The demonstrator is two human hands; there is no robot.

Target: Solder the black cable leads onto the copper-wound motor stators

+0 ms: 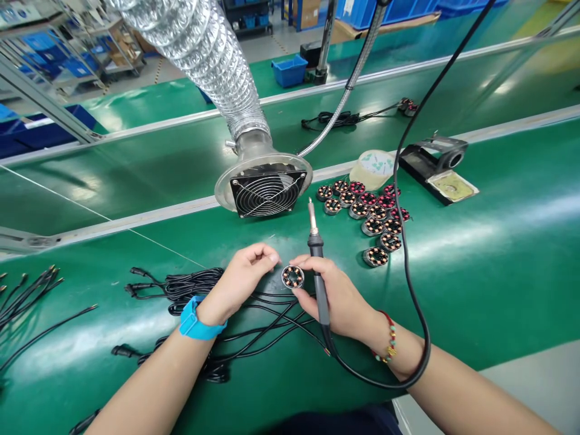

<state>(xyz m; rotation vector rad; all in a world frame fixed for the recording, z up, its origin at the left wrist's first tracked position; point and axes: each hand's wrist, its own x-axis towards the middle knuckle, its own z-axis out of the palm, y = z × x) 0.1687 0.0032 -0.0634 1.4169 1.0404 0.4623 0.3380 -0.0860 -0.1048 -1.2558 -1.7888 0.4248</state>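
Observation:
My right hand (339,299) grips a soldering iron (316,254) with its tip pointing up and away, and its fingertips also pinch a small round motor stator (292,277) with copper windings. My left hand (242,278), with a blue wristband, is curled just left of the stator, fingertips pinched together near it; what they hold is too small to make out. Both hands hover over a bundle of black cables (203,290) lying on the green mat (498,272).
Several more stators (371,214) sit in a cluster to the right. A fume extractor fan (267,192) on a foil duct stands behind. A soldering iron stand with sponge (437,166) is at the back right. Loose black wires (27,290) lie far left.

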